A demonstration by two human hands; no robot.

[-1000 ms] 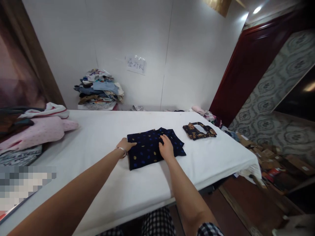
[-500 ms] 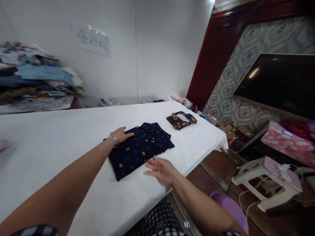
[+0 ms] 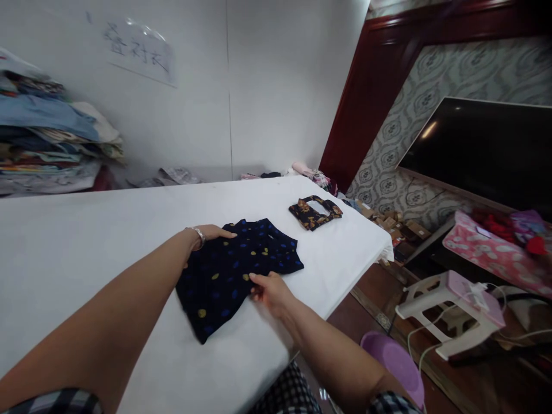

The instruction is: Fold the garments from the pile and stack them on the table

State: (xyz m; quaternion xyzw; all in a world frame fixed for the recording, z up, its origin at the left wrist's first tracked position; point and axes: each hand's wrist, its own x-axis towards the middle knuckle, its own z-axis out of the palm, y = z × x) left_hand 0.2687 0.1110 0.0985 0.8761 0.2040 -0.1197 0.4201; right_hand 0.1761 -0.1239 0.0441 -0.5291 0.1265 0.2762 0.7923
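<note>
A dark navy shirt (image 3: 241,261) with blue and yellow spots lies partly folded on the white-covered table (image 3: 336,267). At its far left side, my left hand (image 3: 207,234) grips the cloth, thumb on top and the other fingers mostly hidden. My right hand (image 3: 269,290) pinches the near edge, with the thumb above and the fingertips curled beneath. Between the two hands the fabric is slightly lifted and bent. Farther right on the table rests a folded black garment (image 3: 317,214) with a brown-gold pattern, apart from both hands.
A tall pile of clothes (image 3: 47,132) stands at the left back, near a handwritten sheet (image 3: 140,52) on the wall. Beyond the table's right edge are a white and pink stool (image 3: 457,305), a purple basin (image 3: 394,362), cardboard boxes (image 3: 416,230) and a wall screen (image 3: 483,152).
My right hand has gone from open beside the shirt to gripping its near edge. My left hand has closed on the far side. The shirt's left part has shifted toward me and left.
</note>
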